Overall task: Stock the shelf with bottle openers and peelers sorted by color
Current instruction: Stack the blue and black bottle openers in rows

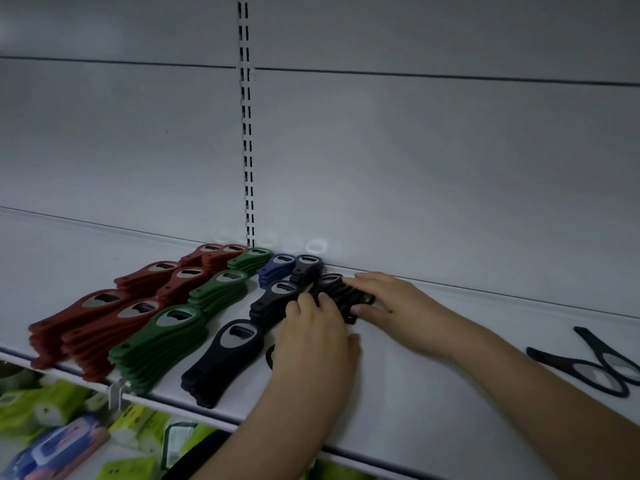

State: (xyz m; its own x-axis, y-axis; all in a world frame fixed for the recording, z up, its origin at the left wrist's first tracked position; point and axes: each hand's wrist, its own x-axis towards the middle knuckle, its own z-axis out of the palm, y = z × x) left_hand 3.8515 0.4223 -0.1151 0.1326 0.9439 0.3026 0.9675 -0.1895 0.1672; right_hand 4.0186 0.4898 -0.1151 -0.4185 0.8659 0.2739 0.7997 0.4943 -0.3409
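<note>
Stacks of bottle openers lie in rows on the white shelf: red ones at the left, green ones beside them, then a blue stack and black stacks to the right. Both hands meet at a stack of black openers near the back wall. My left hand has its fingers curled onto the stack's near side. My right hand presses the stack's far side with fingers nearly straight and the thumb against its end.
Two black peelers lie crossed on the shelf at the right. A slotted upright runs up the grey back panel. On the lower shelf at the left sit green and blue packages. A small price-tag clip hangs on the shelf's front edge.
</note>
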